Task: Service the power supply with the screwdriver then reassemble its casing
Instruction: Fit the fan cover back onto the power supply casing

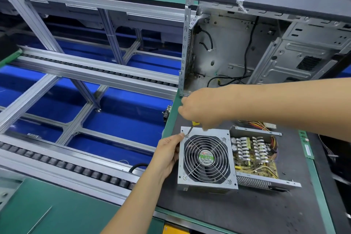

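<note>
The right hand point(201, 108) grips the screwdriver point(191, 129), its tip slanting down-left onto the far-left fan screw point(187, 136), while the left hand point(169, 155) holds the power supply cover point(207, 159) just beside it.

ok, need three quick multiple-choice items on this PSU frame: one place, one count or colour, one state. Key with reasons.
1. Where is the screwdriver tip?
A. at the fan grille's far-left screw
B. on the circuit board
C. inside the computer case

2. What colour is the screwdriver handle?
A. red
B. yellow
C. blue

3. What state is the power supply in?
A. closed
B. open, board exposed
C. mounted in the case

Key: 1 A, the shaft meets that corner screw beside the left hand. 2 B, yellow shows below the right hand. 3 B, the fan cover lies beside the exposed board.
</note>
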`<state>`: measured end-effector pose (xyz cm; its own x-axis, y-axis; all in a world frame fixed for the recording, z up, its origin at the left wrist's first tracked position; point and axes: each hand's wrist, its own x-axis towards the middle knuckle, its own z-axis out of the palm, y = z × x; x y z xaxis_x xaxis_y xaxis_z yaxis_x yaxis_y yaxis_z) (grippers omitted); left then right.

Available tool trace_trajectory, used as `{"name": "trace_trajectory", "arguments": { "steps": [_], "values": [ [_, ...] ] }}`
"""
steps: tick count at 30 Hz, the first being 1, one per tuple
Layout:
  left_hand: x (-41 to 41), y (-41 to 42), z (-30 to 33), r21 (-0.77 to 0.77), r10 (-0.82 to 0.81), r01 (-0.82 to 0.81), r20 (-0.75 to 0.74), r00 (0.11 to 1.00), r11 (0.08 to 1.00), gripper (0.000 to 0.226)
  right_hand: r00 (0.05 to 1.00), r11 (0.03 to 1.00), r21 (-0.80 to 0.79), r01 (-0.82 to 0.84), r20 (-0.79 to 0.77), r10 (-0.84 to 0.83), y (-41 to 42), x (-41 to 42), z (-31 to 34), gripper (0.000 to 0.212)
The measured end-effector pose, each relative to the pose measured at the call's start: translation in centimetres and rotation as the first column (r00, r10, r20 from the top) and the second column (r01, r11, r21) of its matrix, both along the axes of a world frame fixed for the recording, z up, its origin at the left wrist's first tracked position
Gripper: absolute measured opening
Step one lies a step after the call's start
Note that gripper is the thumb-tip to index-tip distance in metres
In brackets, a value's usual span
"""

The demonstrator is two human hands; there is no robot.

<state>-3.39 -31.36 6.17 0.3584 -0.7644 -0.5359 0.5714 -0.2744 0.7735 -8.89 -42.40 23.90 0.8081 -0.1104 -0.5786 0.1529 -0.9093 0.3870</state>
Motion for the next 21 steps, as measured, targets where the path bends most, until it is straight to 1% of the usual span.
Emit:
{"name": "trace_trajectory", "arguments": {
  "steps": [2, 3, 4, 6, 7, 8, 9, 11, 12, 13, 14, 15, 16, 18, 20, 21],
  "values": [
    [0.0, 0.0, -0.1, 0.002, 0.005, -0.005, 0.002, 1.000, 1.000, 0.028, 0.998, 0.998, 0.006, -0.063, 0.025, 0.063, 0.0, -0.1, 0.6, 0.012],
    [0.0, 0.0, -0.1, 0.004, 0.008, -0.008, 0.009, 1.000, 1.000, 0.028, 0.992, 0.993, -0.022, -0.116, 0.044, 0.117, 0.0, -0.2, 0.7, 0.004],
    [0.0, 0.0, -0.1, 0.007, 0.009, -0.010, 0.019, 1.000, 1.000, 0.027, 0.985, 0.985, -0.062, -0.160, 0.058, 0.163, 0.1, -0.3, 0.8, 0.009],
    [0.0, 0.1, -0.1, 0.013, 0.006, -0.007, 0.041, 0.999, 1.000, 0.027, 0.970, 0.967, -0.118, -0.228, 0.059, 0.236, 0.3, -0.4, 0.7, 0.032],
    [0.0, 0.1, -0.1, 0.013, 0.004, -0.005, 0.048, 0.999, 1.000, 0.027, 0.973, 0.970, -0.104, -0.220, 0.049, 0.226, 0.2, -0.5, 0.5, 0.039],
    [0.0, 0.1, -0.1, 0.009, 0.002, -0.003, 0.049, 0.999, 1.000, 0.027, 0.982, 0.979, -0.096, -0.181, 0.036, 0.185, 0.1, -0.4, 0.3, 0.041],
    [0.0, 0.1, -0.1, 0.003, -0.001, 0.001, 0.049, 0.999, 1.000, 0.027, 0.991, 0.988, -0.083, -0.131, 0.030, 0.134, 0.1, -0.3, 0.1, 0.037],
    [0.0, 0.2, -0.1, -0.010, -0.011, 0.011, 0.050, 0.999, 1.000, 0.028, 1.000, 0.999, -0.047, -0.013, 0.019, 0.014, 0.2, 0.0, 0.0, 0.018],
    [0.0, 0.2, -0.1, -0.012, -0.015, 0.016, 0.050, 0.999, 1.000, 0.028, 0.999, 0.999, -0.010, 0.041, 0.010, -0.041, 0.3, 0.1, 0.1, 0.017],
    [0.0, 0.2, -0.2, -0.014, -0.020, 0.021, 0.052, 0.998, 1.000, 0.029, 0.998, 0.998, 0.005, 0.067, -0.015, -0.067, 0.4, 0.1, 0.2, 0.028],
    [0.0, 0.1, -0.2, -0.013, -0.024, 0.024, 0.056, 0.998, 1.000, 0.029, 0.998, 0.999, -0.002, 0.039, -0.053, -0.039, 0.6, 0.1, 0.4, 0.035],
    [0.0, 0.1, -0.2, -0.012, -0.024, 0.024, 0.061, 0.998, 1.000, 0.029, 0.997, 1.000, -0.011, -0.022, -0.070, 0.021, 0.6, 0.1, 0.4, 0.033],
    [0.0, 0.1, -0.3, -0.014, -0.019, 0.020, 0.060, 0.998, 1.000, 0.028, 0.994, 0.996, -0.027, -0.081, -0.071, 0.078, 0.7, 0.0, 0.4, 0.025],
    [-0.1, 0.1, -0.3, -0.029, -0.006, 0.007, 0.046, 0.999, 1.000, 0.028, 0.985, 0.983, -0.063, -0.170, -0.026, 0.168, 0.7, -0.2, 0.7, 0.015],
    [-0.1, 0.1, -0.4, -0.042, -0.005, 0.007, 0.046, 0.999, 0.999, 0.027, 0.936, 0.926, -0.134, -0.353, -0.039, 0.351, 0.7, -0.5, 1.4, 0.005],
    [-0.1, 0.1, -0.4, -0.045, -0.008, 0.011, 0.054, 0.999, 0.999, 0.027, 0.891, 0.874, -0.176, -0.453, -0.061, 0.449, 0.7, -0.6, 1.5, 0.008]
  ]
}}
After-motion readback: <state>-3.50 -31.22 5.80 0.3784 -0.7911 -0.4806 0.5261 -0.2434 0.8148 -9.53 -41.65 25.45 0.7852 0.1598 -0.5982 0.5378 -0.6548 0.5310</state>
